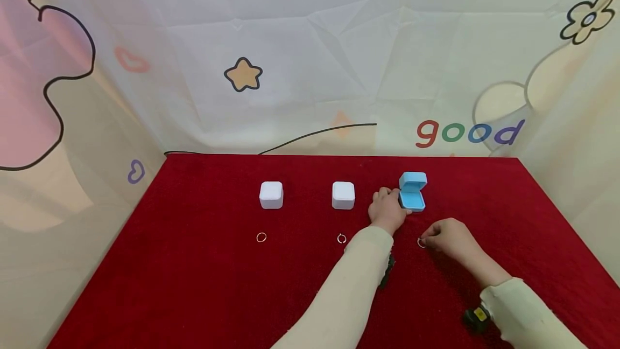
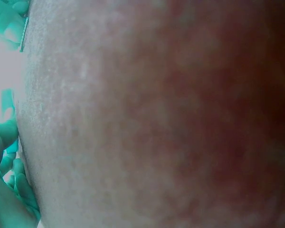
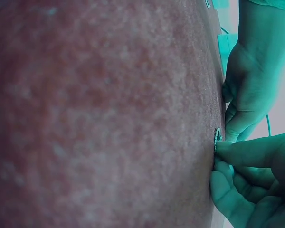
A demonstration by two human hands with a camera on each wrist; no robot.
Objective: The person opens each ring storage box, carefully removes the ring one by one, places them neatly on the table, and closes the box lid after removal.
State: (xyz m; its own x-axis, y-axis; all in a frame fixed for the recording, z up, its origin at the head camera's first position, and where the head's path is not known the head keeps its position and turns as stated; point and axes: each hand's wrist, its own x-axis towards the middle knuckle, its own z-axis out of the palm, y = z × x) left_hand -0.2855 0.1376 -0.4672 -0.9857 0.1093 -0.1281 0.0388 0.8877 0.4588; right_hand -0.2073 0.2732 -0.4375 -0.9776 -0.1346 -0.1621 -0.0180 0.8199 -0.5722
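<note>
A light blue ring box (image 1: 412, 200) stands with its lid up at the back right of the red cloth. My left hand (image 1: 387, 210) holds its base from the left side, thumb at the front. Just in front of the box, my right hand (image 1: 450, 236) pinches a ring (image 1: 421, 243) between thumb and fingertips. In the right wrist view that ring (image 3: 217, 137) is at the cloth's surface, beside the fingertips. The left wrist view is mostly cloth, with part of a hand (image 2: 4, 137) at its left edge.
Two white ring boxes (image 1: 271, 195) (image 1: 343, 195) stand shut to the left of the blue one. In front of them lie a ring (image 1: 261, 237) and another ring (image 1: 342, 238). A printed curtain (image 1: 300, 69) hangs behind the red-covered table (image 1: 194, 284).
</note>
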